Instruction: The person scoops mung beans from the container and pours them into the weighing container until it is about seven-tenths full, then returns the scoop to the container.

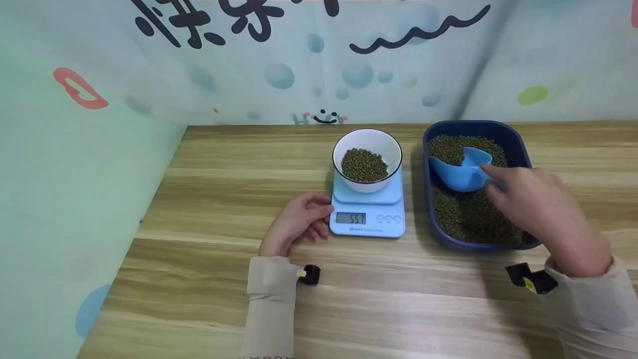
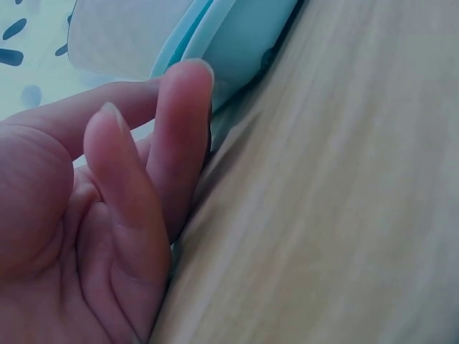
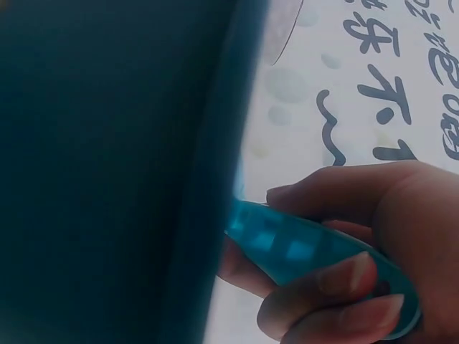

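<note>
My right hand (image 1: 541, 209) grips a light blue scoop (image 1: 461, 178) by its handle (image 3: 308, 247), index finger stretched along the top. The scoop holds green mung beans (image 1: 446, 149) and is over a navy tub (image 1: 478, 245) with more beans in it. At left, a white dark-rimmed bowl (image 1: 368, 187) with a heap of mung beans (image 1: 364, 164) stands on a light blue kitchen scale (image 1: 369, 227) whose display shows digits. My left hand (image 1: 301, 219) rests beside the scale, its loosely bent fingers (image 2: 183, 107) at the scale's left edge.
The wooden table (image 1: 214, 214) carries the scale and, to its right, the tub. A pale printed cloth (image 1: 319, 75) hangs behind the table's back edge and continues down the left side. Black wrist cameras (image 1: 310, 274) are strapped near both sleeves.
</note>
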`<act>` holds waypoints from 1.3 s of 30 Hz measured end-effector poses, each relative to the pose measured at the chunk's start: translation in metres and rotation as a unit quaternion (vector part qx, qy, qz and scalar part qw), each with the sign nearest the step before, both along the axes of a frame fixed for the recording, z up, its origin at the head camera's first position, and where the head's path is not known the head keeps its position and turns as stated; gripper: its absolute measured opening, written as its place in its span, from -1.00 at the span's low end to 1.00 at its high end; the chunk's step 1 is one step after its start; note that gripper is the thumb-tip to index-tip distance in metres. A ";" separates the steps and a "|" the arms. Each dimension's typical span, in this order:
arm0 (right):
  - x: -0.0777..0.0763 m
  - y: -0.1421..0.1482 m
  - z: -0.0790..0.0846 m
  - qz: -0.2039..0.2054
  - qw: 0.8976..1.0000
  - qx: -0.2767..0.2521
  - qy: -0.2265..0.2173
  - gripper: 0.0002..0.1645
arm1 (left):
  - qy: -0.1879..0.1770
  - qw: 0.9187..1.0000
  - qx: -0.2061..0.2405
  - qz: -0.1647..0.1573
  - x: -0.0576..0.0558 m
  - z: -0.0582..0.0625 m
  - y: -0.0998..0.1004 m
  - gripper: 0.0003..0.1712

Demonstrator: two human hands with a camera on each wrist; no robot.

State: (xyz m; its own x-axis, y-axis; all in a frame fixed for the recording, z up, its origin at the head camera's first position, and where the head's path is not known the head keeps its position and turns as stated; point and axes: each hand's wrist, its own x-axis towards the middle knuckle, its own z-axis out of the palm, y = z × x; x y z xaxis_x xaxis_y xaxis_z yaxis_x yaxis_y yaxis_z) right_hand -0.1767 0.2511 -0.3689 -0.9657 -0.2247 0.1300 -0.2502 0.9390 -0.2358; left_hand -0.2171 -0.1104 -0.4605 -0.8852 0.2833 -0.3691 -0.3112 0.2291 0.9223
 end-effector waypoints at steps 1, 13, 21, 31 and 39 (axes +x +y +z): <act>0.000 0.000 0.000 0.001 1.000 -0.001 0.000 -0.55 | 0.001 1.000 -0.001 -0.001 0.000 0.000 0.000 -0.66; 0.003 0.004 0.003 0.007 0.999 0.030 -0.044 -0.52 | -0.002 1.000 -0.008 -0.002 0.000 0.001 -0.001 -0.66; 0.005 0.006 0.002 0.013 0.996 0.061 -0.061 -0.75 | -0.007 1.000 -0.003 0.000 0.000 0.001 -0.001 -0.64; 0.002 0.011 0.001 0.019 0.991 0.072 -0.107 -0.69 | -0.010 1.000 -0.010 0.002 -0.001 0.001 0.000 -0.64; -0.003 0.013 -0.006 0.025 0.986 0.070 -0.149 -0.71 | -0.008 1.000 -0.019 0.000 -0.002 0.001 0.000 -0.64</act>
